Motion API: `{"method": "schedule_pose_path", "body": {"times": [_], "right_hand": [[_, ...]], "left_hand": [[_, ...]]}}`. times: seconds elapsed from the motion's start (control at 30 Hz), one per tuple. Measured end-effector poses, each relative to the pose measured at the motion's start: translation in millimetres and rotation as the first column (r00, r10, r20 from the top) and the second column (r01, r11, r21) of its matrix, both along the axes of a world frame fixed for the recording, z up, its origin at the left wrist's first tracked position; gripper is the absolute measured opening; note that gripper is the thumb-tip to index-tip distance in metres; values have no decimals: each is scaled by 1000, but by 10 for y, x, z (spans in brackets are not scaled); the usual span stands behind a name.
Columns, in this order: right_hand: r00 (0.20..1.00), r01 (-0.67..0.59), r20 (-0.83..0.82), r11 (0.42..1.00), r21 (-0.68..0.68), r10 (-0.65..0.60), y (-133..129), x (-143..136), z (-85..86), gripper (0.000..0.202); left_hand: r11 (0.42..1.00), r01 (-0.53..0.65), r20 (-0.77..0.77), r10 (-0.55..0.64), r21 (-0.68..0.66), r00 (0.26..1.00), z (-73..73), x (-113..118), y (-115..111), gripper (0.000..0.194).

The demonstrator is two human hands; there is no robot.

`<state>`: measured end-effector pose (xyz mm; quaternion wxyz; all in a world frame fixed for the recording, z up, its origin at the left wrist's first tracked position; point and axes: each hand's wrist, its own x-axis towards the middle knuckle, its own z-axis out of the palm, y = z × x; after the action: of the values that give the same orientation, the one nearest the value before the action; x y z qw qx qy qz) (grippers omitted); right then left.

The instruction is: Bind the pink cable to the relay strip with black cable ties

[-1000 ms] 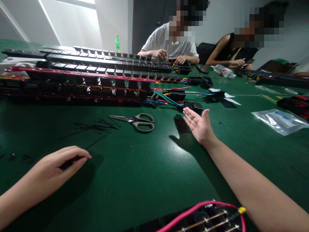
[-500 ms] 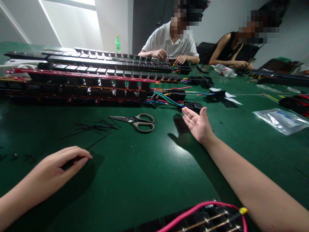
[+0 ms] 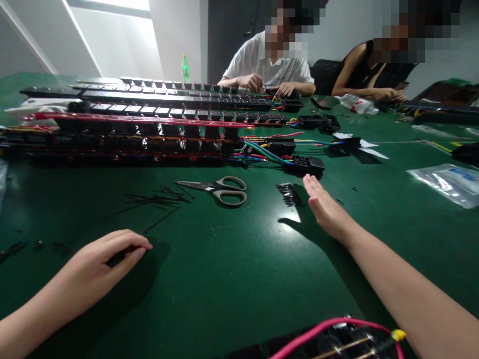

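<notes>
My left hand [image 3: 108,262] hovers over the green table at the lower left, its thumb and fingers drawn together at the tips. Nothing shows between them. Just beyond it lies a loose pile of thin black strips [image 3: 159,200], which look like cable ties. My right hand [image 3: 327,212] is stretched out flat, fingers extended and holding nothing. To its left is a small bundle of short dark strips [image 3: 288,194], and a black connector block [image 3: 309,164] with coloured wires lies past its fingertips. Grey-handled scissors [image 3: 220,189] lie between the hands.
Long black wired assemblies [image 3: 149,144] run across the table behind the scissors. Another assembly with a thick pink cable [image 3: 318,331] is at the near edge. A clear plastic bag [image 3: 445,184] lies right. Two people work across the table, near a plastic bottle [image 3: 357,103].
My right hand has turned edge-on and shifted right, uncovering the bundle of dark strips. My left hand keeps its pose. The whole view has shifted slightly.
</notes>
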<state>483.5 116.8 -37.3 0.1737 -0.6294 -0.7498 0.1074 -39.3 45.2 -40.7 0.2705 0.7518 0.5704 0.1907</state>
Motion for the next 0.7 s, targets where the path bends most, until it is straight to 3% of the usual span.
{"method": "schedule_pose_path", "body": {"times": [0.07,0.17,0.27,0.37,0.47,0.53,0.7], "right_hand": [[998,-20,65,1000,-5,20,-55,48,-4,107],[989,-73,131,996,46,66,-83,-16,90,98],[975,-175,168,972,155,149,-79,-307,278,73],[930,-348,190,921,175,316,-33,-776,414,46],[855,-508,201,851,133,479,86,-1243,405,37],[831,-545,197,831,111,520,192,-1460,344,38],[861,-493,163,869,36,482,332,-1567,283,32]], "left_hand": [[1000,18,-1,-18,2,1000,13,-1,1,36],[999,40,-2,-40,7,999,12,-21,2,33],[999,47,-15,-47,1,999,20,-9,5,32],[998,64,-23,-64,-9,998,58,40,11,32],[997,78,-26,-77,5,997,100,82,12,31],[997,77,-20,-77,20,997,115,96,6,31],[997,78,-1,-78,24,997,108,96,1,29]]}}
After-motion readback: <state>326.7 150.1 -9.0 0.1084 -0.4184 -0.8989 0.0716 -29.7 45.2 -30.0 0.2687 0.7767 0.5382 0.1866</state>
